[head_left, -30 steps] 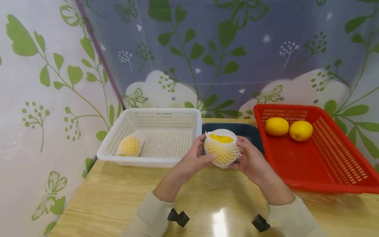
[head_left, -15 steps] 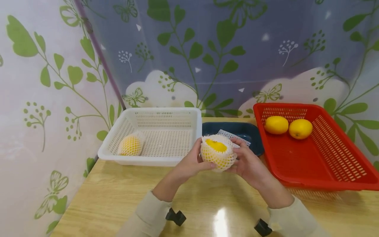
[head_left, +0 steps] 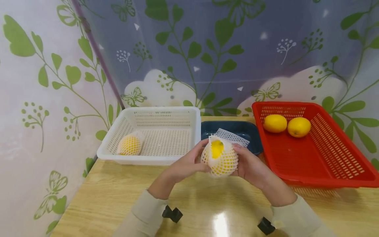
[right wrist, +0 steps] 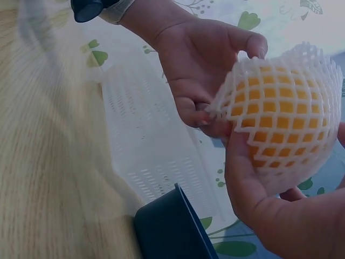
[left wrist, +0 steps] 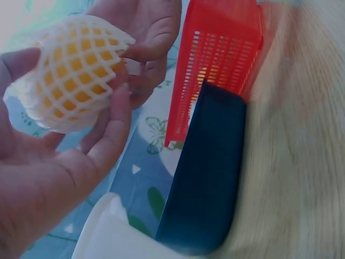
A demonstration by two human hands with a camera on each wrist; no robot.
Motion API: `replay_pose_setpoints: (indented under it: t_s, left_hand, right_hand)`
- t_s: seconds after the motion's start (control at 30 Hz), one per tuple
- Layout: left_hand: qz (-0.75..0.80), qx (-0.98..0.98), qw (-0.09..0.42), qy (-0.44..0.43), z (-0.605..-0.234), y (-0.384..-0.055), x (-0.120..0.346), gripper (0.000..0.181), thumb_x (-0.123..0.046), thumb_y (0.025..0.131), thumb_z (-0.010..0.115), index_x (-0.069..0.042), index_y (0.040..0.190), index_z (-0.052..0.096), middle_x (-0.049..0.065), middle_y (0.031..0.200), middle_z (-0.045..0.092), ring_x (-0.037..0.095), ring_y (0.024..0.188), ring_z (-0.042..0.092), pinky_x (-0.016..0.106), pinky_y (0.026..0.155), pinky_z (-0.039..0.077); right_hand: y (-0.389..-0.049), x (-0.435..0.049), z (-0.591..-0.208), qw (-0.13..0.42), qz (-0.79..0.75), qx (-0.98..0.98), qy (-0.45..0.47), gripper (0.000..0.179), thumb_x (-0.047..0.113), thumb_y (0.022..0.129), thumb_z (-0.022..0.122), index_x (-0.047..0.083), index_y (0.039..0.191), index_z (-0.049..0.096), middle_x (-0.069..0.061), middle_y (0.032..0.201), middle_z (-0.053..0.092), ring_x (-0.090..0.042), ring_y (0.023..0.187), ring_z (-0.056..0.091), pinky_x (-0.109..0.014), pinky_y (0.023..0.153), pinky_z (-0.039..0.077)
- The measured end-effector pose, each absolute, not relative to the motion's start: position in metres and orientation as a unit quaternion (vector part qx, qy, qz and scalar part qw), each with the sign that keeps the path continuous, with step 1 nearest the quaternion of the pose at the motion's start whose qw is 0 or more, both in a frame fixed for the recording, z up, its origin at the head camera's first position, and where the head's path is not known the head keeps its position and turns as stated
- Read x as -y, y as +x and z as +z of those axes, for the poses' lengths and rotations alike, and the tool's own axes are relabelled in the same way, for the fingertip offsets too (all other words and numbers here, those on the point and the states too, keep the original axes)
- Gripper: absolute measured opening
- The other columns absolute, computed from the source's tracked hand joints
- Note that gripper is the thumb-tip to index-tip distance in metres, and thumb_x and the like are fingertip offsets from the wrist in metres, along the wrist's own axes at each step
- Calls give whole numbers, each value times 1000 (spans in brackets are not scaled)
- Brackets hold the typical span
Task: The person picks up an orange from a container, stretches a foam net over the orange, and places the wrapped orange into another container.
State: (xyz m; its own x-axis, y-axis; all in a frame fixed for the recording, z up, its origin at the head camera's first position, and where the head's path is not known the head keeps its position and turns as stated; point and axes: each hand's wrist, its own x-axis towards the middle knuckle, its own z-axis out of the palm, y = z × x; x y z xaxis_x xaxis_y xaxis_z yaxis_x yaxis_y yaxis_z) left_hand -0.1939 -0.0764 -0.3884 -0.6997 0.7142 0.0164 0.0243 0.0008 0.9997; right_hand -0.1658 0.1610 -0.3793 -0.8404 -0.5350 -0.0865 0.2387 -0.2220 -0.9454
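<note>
Both hands hold a round yellow fruit in a white foam net (head_left: pixel 224 163) above the table, in front of the dark blue tray (head_left: pixel 251 131). My left hand (head_left: pixel 184 168) cups its left side, thumb on the near face. From the right, my right hand (head_left: pixel 252 167) grips it with curled fingers. Bare yellow skin shows through the net's opening at the upper left. In the left wrist view, fingertips of both hands meet at the net's edge (left wrist: pixel 116 70). Another white foam net (head_left: pixel 232 136) lies flat in the tray.
A white basket (head_left: pixel 148 160) at the left holds one netted yellow fruit (head_left: pixel 130 145). On the right, a red basket (head_left: pixel 299 158) holds two bare yellow fruits (head_left: pixel 274 123). A patterned cloth wall stands behind the wooden table (head_left: pixel 118 187).
The netted fruit has come slightly nearer and turned in the hands; its bare patch has shrunk and shifted left. The loose net in the tray, hidden at first, now shows.
</note>
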Motion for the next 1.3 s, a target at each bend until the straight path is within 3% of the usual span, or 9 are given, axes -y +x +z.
replay_pose_setpoints:
  t_s: [0.13,0.3,0.43,0.57,0.7,0.83,1.1,1.3]
  left_hand:
    - [636,-684,248,257,-388,-193,79,80,-10,88,66,-29,151,21,12,148,30,27,111,60,39,92,53]
    - [630,-684,216,297,-386,-187,78,79,-5,91,65,-23,153,19,7,155,24,28,127,50,36,96,50]
    - [653,-657,223,303,-386,-183,76,84,-4,91,66,-24,155,14,3,158,19,29,128,49,37,96,50]
    - [664,-655,220,284,-387,-182,71,85,-16,89,71,-29,153,18,6,153,29,25,118,56,38,93,52]
    - [673,-659,202,269,-388,-181,68,79,-21,91,70,-25,152,21,13,142,37,26,111,58,41,91,53]
    - [684,-663,195,236,-390,-181,69,69,-19,94,65,-19,150,25,17,137,43,26,114,57,40,93,52]
    - [688,-660,230,196,-396,-182,71,63,-32,99,56,-14,151,25,18,130,54,26,107,62,44,95,50]
    - [689,-655,244,190,-399,-183,70,54,-38,104,42,-13,150,26,20,116,62,31,98,67,43,87,55]
  right_hand:
    - [-164,-162,-380,223,-783,-572,-102,36,33,104,31,17,137,32,0,125,49,-18,104,58,-34,89,53]
    - [-163,-160,-378,203,-794,-569,-72,36,33,105,34,18,137,29,0,126,48,-17,103,57,-33,88,53]
    - [-161,-157,-377,200,-800,-563,-62,40,30,105,34,16,140,24,-1,128,46,-17,103,57,-32,88,53]
    - [-158,-154,-377,195,-800,-565,-46,44,22,103,35,12,142,20,-3,130,44,-17,104,57,-32,89,53]
    - [-155,-152,-375,202,-792,-576,-30,43,22,103,35,12,142,20,-3,130,43,-17,105,56,-32,91,52]
    - [-155,-152,-374,197,-756,-623,-36,44,27,103,36,10,141,23,-7,130,42,-19,108,52,-32,93,50]
    - [-154,-152,-373,137,-712,-685,-65,50,17,101,38,6,149,27,-16,145,34,-18,117,50,-18,96,45]
    - [-152,-153,-374,166,-674,-715,-87,62,26,100,48,8,152,20,-19,149,32,-28,123,46,-31,102,44]
